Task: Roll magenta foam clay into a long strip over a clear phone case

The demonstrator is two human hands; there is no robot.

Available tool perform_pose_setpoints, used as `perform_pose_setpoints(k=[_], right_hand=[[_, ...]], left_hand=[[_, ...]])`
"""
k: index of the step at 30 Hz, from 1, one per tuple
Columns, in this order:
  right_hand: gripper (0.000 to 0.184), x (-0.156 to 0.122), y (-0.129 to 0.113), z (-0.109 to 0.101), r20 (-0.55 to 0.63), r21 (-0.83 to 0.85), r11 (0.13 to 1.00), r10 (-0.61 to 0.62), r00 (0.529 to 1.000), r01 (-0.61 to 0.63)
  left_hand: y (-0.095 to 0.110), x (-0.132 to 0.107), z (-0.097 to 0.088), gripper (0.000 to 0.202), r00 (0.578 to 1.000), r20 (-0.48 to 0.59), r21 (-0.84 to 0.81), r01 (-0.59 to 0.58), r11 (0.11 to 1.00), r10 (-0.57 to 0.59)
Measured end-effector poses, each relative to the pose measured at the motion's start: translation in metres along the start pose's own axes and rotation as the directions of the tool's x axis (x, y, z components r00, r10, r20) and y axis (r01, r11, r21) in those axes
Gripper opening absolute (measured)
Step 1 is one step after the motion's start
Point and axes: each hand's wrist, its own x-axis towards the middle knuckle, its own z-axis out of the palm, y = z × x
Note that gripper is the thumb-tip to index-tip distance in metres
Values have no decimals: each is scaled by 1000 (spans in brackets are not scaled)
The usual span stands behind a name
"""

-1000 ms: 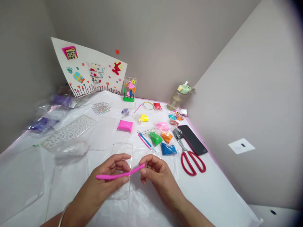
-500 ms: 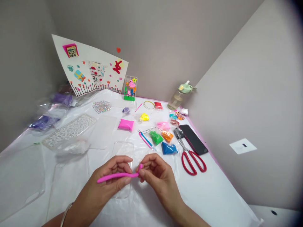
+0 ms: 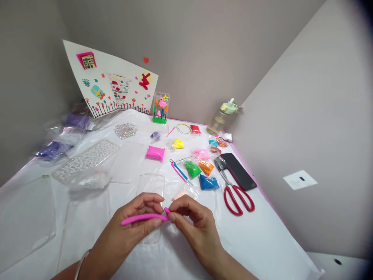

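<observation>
A long pink clay roll (image 3: pixel 142 218) stretches between my hands above the table. My left hand (image 3: pixel 136 217) is closed around it, thumb in front and fingers behind. At its right end, my right hand (image 3: pixel 189 217) pinches the clay, and a short tip bends up and back there. Beneath my hands lies a clear phone case (image 3: pixel 151 182), partly hidden by my fingers. A pale peach clay packet (image 3: pixel 182 193) sits just behind my right hand. Farther back is a bright pink clay packet (image 3: pixel 155 153).
To the right lie red-handled scissors (image 3: pixel 239 199), a black phone (image 3: pixel 238 171) and several clay packets, including a blue one (image 3: pixel 209 182). Clear sheets and bags cover the left. Behind stand a decorated phone case (image 3: pixel 161 108), a drawing (image 3: pixel 116 83) and a bottle (image 3: pixel 221 118).
My right hand has shifted slightly, and the upright clay end now folds over closer to the roll. The peach packet behind that hand has come into view.
</observation>
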Motion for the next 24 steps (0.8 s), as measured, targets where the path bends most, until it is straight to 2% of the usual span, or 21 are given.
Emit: perform_pose_setpoints(k=[6,12,16,21,24], right_hand=[[9,0,-2,0,25,-46,997,-60,998,62],[8,-1,0,0,67,-39,996,-76,995,79],[17,-3,2,2,95,-65,991,-111,989,117],[5,-3,1,1,99,-140,976,-152,983,165],[5,-2,0,1,102,-146,975,-154,983,168]], left_hand=[[0,0,-2,30,1000,-9,33,22,999,-22],[6,1,-1,13,1000,11,123,-22,992,21],[10,-1,1,7,999,21,118,-27,993,25],[8,-3,-1,8,998,47,127,-37,991,32],[7,-2,-2,12,998,53,108,-26,994,21]])
